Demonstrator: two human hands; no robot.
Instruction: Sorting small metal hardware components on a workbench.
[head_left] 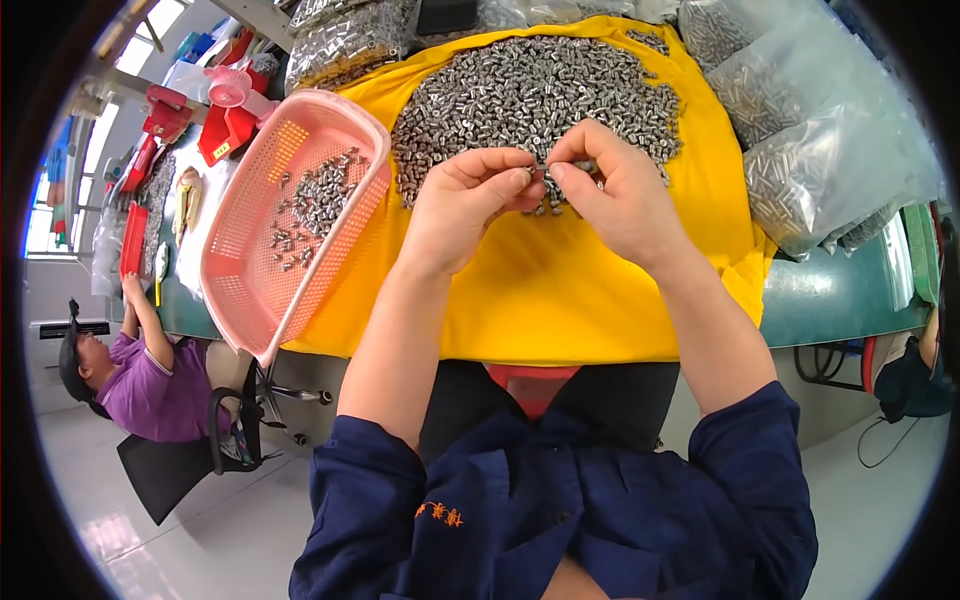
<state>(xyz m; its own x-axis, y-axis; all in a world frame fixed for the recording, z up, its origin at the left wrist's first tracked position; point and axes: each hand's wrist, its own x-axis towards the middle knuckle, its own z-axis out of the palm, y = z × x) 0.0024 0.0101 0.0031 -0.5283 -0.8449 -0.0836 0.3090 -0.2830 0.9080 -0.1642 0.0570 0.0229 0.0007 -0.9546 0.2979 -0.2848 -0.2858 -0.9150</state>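
Note:
Both my hands meet over the near edge of a wide pile of small silvery metal parts, spread on a yellow cloth. My left hand is closed, thumb and index finger pinching a tiny metal part that mostly hides behind the fingertips. Close beside it, my right hand is closed too, thumb and index finger pressed toward the same spot. A few metal parts show beneath its curled fingers. Left of my hands, a pink perforated plastic basket lies tilted on the cloth with a smaller heap of metal parts in it.
Clear plastic bags of metal parts stand along the right, and more bags at the far left. A dark flat device lies at the back. A pink fan stands beyond the basket. At left, a person in purple sits working.

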